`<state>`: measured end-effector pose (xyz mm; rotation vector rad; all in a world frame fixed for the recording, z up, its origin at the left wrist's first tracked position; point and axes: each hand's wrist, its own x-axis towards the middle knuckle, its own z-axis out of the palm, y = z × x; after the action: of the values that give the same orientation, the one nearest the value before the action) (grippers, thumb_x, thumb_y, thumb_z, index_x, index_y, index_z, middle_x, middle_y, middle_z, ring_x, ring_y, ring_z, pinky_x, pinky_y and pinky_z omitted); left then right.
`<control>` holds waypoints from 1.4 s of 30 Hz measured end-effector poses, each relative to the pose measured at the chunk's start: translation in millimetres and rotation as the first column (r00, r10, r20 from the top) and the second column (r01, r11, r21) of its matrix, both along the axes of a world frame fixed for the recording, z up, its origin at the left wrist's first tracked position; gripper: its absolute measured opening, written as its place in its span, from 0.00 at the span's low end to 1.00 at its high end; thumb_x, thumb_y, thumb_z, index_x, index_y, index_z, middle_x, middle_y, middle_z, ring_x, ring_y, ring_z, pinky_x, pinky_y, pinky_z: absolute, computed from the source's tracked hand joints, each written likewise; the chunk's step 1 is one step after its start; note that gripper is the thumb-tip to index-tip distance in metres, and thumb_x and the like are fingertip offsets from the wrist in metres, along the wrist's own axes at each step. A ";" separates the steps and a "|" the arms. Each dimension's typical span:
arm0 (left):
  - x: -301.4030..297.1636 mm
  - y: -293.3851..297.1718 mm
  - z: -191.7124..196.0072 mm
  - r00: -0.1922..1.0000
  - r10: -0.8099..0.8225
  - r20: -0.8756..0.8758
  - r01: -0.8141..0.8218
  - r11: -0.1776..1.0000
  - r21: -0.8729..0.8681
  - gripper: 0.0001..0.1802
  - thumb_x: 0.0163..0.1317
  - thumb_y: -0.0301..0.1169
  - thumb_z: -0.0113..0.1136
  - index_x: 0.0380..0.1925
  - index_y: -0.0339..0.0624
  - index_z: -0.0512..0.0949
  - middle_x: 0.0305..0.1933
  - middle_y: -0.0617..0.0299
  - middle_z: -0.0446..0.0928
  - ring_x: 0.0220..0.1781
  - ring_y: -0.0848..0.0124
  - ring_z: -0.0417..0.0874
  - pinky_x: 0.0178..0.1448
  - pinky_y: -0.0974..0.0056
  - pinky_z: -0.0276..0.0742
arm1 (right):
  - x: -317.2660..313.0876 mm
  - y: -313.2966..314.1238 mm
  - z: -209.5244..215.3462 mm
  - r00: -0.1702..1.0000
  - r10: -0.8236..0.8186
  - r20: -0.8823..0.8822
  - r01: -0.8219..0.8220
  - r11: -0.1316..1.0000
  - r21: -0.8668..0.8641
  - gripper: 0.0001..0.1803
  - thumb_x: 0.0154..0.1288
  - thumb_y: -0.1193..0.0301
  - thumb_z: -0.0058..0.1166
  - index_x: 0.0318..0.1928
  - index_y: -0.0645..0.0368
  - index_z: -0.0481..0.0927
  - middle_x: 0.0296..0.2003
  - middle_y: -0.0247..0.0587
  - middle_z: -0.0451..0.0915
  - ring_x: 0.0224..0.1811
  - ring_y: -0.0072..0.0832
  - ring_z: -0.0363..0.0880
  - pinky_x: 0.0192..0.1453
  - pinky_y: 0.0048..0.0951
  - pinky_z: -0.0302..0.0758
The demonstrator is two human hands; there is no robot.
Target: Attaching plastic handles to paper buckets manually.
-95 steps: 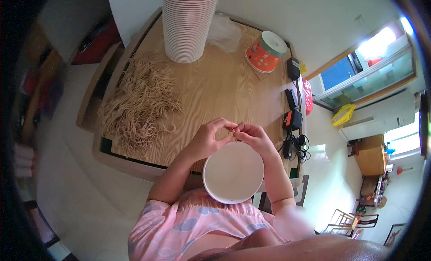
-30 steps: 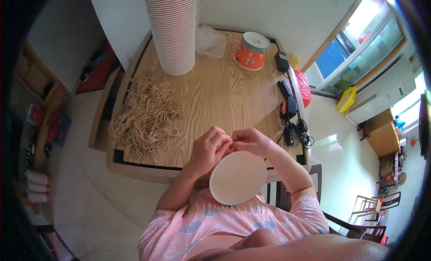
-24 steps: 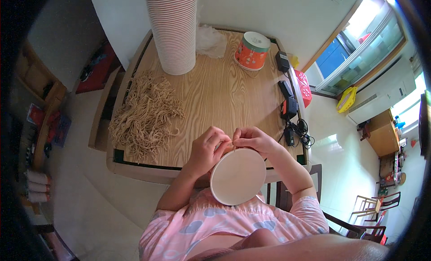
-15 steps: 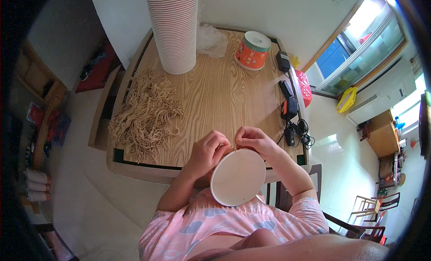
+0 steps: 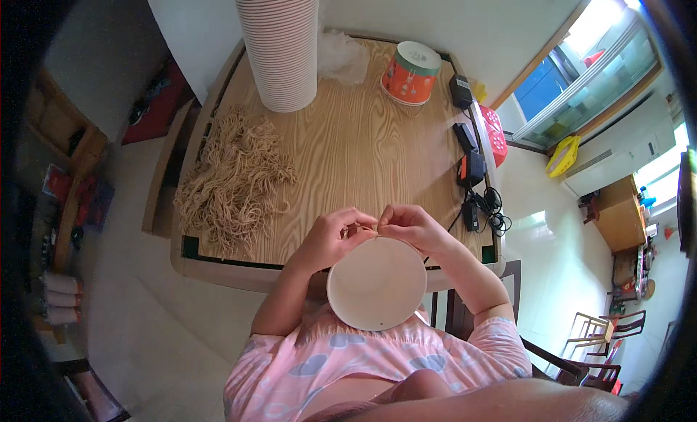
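Note:
A white paper bucket (image 5: 377,285) rests against my lap, its open mouth turned up toward me and a small dark hole near the rim closest to my body. At its far rim my left hand (image 5: 335,237) and my right hand (image 5: 414,230) meet, fingertips pinched close together. A thin beige string seems to run between the fingertips; most of it is hidden by the fingers. On the table's left side lies a loose heap of beige strings (image 5: 236,182).
A tall stack of white paper buckets (image 5: 279,52) rises at the back left of the wooden table (image 5: 341,146), beside a crumpled clear plastic bag (image 5: 341,57). An upside-down orange and green bucket (image 5: 411,77) stands at back right. Black power adapters (image 5: 470,168) and coiled cables line the right edge.
The bucket has shifted slightly left and tipped so more of its inside shows. My left fingers have spread a little at the rim; both hands stay together there.

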<state>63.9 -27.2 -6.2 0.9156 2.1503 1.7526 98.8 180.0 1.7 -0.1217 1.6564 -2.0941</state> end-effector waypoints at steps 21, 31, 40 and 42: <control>-9.8 6.9 -34.0 0.981 -0.004 0.191 0.014 0.999 -0.049 0.04 0.52 0.26 0.65 0.28 0.38 0.81 0.24 0.64 0.75 0.27 0.78 0.76 0.31 0.71 0.72 | -9.9 8.4 -36.5 0.994 0.088 0.069 -0.098 0.984 0.150 0.05 0.65 0.73 0.51 0.35 0.63 0.75 0.30 0.30 0.77 0.32 0.15 0.74 0.34 0.17 0.71; 1.0 4.9 -0.3 0.982 0.141 -0.127 -0.147 0.988 -0.044 0.05 0.51 0.28 0.64 0.28 0.41 0.80 0.24 0.61 0.71 0.25 0.70 0.77 0.28 0.67 0.72 | 21.3 -6.9 31.8 0.748 0.201 -0.632 0.316 0.730 0.606 0.09 0.52 0.78 0.60 0.35 0.60 0.75 0.29 0.38 0.74 0.30 0.31 0.75 0.36 0.27 0.72; 4.4 2.7 12.6 0.926 0.107 -0.362 -0.135 0.989 -0.054 0.05 0.49 0.26 0.65 0.28 0.43 0.80 0.26 0.61 0.70 0.25 0.67 0.77 0.27 0.65 0.72 | 25.1 -10.5 32.0 0.524 0.310 -0.794 0.439 0.700 0.563 0.12 0.48 0.81 0.60 0.35 0.59 0.75 0.29 0.39 0.75 0.30 0.35 0.75 0.32 0.31 0.72; 4.1 1.9 8.9 0.947 0.085 -0.310 -0.097 0.995 -0.023 0.06 0.49 0.25 0.65 0.28 0.43 0.80 0.26 0.62 0.70 0.25 0.68 0.76 0.27 0.65 0.72 | 28.6 -12.2 29.7 0.469 0.313 -0.826 0.461 0.710 0.531 0.13 0.48 0.82 0.61 0.35 0.59 0.75 0.30 0.39 0.76 0.31 0.34 0.75 0.33 0.31 0.73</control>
<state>68.0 -25.3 2.7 1.1660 2.4452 1.6965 127.4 167.8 31.4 -1.0742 3.0401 -1.2098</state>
